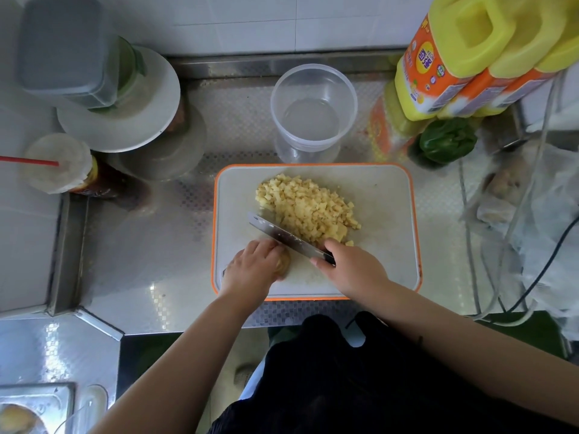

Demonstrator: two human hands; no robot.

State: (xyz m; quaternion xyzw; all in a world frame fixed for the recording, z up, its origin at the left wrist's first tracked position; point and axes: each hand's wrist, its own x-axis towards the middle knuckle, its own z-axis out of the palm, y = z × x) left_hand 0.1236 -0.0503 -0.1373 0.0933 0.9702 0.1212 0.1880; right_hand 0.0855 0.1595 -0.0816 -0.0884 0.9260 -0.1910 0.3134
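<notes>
Steel counter; knife by tan lump, pale-yellow cubes heaped.

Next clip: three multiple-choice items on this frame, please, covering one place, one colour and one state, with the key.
1. Where does the clear tub stand relative to the cutting board?
A on it
B beyond its far edge
C at its near edge

2. What colour is the board's rim?
A orange
B blue
C green

3. What does the right hand hold?
A nothing
B the knife
C a spoon

Key:
1 B, the tub stands on the counter behind the board.
2 A, an orange band runs round the board.
3 B, the fingers curl round the handle.
</notes>
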